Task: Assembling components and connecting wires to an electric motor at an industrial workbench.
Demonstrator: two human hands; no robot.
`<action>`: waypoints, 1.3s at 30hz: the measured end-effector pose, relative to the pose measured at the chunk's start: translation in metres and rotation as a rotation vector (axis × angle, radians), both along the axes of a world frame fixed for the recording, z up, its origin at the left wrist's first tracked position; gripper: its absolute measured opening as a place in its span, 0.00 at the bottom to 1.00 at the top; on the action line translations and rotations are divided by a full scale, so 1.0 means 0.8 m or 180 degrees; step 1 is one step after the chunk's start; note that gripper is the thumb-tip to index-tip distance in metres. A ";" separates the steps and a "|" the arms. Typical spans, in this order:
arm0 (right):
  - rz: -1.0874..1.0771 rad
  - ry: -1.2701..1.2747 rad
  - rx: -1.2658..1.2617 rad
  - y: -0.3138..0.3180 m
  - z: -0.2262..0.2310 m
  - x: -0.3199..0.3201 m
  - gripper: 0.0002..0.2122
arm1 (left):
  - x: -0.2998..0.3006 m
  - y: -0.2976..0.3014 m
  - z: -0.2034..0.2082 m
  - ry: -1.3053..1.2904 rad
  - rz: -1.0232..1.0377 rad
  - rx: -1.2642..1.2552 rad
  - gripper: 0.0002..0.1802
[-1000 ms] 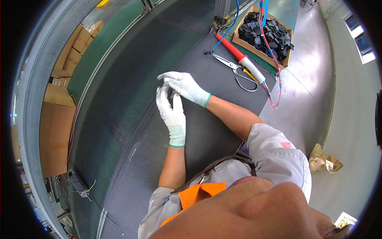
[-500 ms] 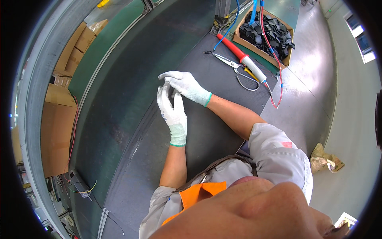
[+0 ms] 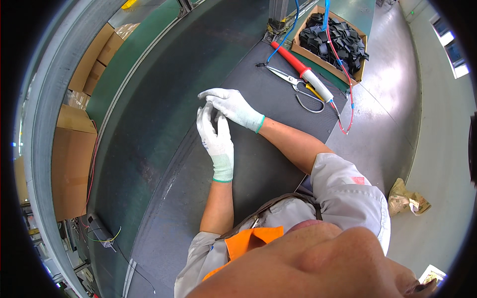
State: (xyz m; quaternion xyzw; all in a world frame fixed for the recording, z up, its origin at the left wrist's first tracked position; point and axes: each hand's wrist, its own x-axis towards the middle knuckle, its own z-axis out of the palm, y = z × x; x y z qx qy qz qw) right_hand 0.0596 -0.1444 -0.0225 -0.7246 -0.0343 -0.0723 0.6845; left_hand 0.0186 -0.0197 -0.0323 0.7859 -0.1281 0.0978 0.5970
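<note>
My left hand [image 3: 215, 140] and my right hand [image 3: 232, 108] both wear white gloves with green cuffs. They meet above the dark work surface [image 3: 258, 169], with the fingertips of one against those of the other. The left fingers are stretched out and point away from me. The right fingers reach leftward over the left fingertips, slightly bent. Nothing shows between them, though the inner sides of the fingers are partly hidden. To the right of the hands lie metal scissors [image 3: 284, 76] and a red and white handheld tool [image 3: 303, 69] with a cable.
An open carton [image 3: 358, 74] of black flat pieces stands at the far right, with blue and red hoses [image 3: 332, 42] hanging before it. A green belt [image 3: 164, 94] curves past on the left, carrying a dark motor-like unit [image 3: 101, 231] with wires. Beyond it are cardboard boxes [image 3: 74, 164].
Both hands have stayed almost still. The stacked boxes at the far left have shifted, the motor-like unit has moved slightly, and the blue hose by the carton has swung a little rightward.
</note>
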 end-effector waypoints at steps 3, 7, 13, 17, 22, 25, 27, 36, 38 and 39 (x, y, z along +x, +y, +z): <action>-0.0009 0.0070 -0.0036 -0.001 0.001 0.000 0.13 | -0.001 -0.002 0.001 -0.0002 0.0008 -0.0019 0.25; 0.0060 0.0144 0.0022 0.001 0.002 0.000 0.14 | 0.000 0.000 0.002 0.0002 0.0046 0.0054 0.25; 0.0103 -0.0122 -0.0139 -0.008 -0.007 -0.001 0.14 | -0.002 -0.003 -0.001 -0.0176 0.0087 0.0340 0.24; 0.0178 0.0134 0.0255 -0.007 -0.014 0.003 0.14 | 0.000 -0.004 -0.004 -0.0218 0.0052 0.0246 0.24; 0.0215 0.0409 0.0564 -0.007 -0.020 0.007 0.14 | 0.002 -0.004 -0.005 -0.0386 0.0102 0.0401 0.26; 0.0211 0.0250 0.0495 -0.003 -0.013 0.007 0.15 | 0.005 -0.005 -0.006 -0.0507 0.0120 0.0575 0.27; 0.0406 0.0607 0.0844 -0.001 0.001 0.000 0.15 | 0.004 -0.014 -0.003 0.0294 0.0069 -0.1009 0.27; 0.0290 0.0557 0.0564 -0.011 -0.007 -0.003 0.14 | 0.006 -0.013 -0.020 -0.0482 0.0229 0.0361 0.25; 0.0277 0.0499 0.0557 -0.011 -0.008 -0.002 0.14 | 0.006 -0.014 -0.021 -0.0580 0.0269 0.0492 0.25; 0.0252 0.0436 0.0560 -0.009 -0.010 -0.001 0.14 | 0.007 -0.012 -0.020 -0.0590 0.0292 0.0542 0.25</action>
